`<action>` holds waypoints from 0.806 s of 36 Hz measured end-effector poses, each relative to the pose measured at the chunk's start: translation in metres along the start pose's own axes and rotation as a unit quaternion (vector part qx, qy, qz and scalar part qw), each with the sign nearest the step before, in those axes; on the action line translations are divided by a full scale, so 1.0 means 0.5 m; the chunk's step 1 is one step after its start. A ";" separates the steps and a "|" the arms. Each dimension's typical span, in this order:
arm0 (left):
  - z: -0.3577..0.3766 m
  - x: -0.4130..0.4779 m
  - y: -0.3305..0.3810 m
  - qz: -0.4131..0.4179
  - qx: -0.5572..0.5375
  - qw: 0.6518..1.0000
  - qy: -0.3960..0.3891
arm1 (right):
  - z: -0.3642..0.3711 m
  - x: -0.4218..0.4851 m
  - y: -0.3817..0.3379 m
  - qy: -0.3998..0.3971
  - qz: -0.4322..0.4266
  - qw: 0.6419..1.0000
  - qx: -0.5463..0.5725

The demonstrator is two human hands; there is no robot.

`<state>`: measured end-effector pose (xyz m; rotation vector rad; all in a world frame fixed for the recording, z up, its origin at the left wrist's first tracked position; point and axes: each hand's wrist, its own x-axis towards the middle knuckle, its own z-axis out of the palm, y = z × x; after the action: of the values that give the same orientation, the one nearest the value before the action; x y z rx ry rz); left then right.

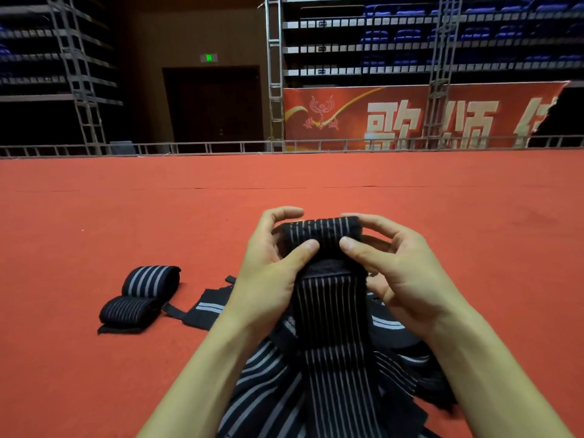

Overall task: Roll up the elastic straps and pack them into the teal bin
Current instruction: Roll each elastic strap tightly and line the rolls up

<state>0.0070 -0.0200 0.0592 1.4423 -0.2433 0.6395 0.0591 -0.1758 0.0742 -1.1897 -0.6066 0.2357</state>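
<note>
Red carpet point(126, 216) fills the near and middle ground, bounded on the far side by a low metal rail point(221, 146). Beyond the rail, at right, hangs a red banner point(395, 115), its lettering partly hidden by a truss. Near centre, a pile point(268, 390) of loose black straps with grey stripes lies on the carpet; it runs off the bottom edge and is partly covered by the forearms. One strap point(331, 311) rises from the pile to a part-wound roll held above the carpet. The left hand point(268, 273) grips the roll's left end, thumb on the near face and fingers curled over the top. The right hand point(407, 273) grips the right end in the same way. Left of the pile, two finished rolls point(148, 281) lie touching on the carpet. A pale box-like shape point(121, 147) behind the rail, far left, is too dim to identify. The green sign point(209, 57) above the dark doorway is unreadable.
</note>
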 end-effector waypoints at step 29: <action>0.011 -0.004 0.004 -0.024 0.014 1.000 -0.009 | -0.003 0.011 0.013 -0.045 -0.039 0.998 0.035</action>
<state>0.0053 -0.0258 0.0608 1.4779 -0.2136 0.5919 0.0654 -0.1719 0.0696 -1.0899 -0.7155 0.2435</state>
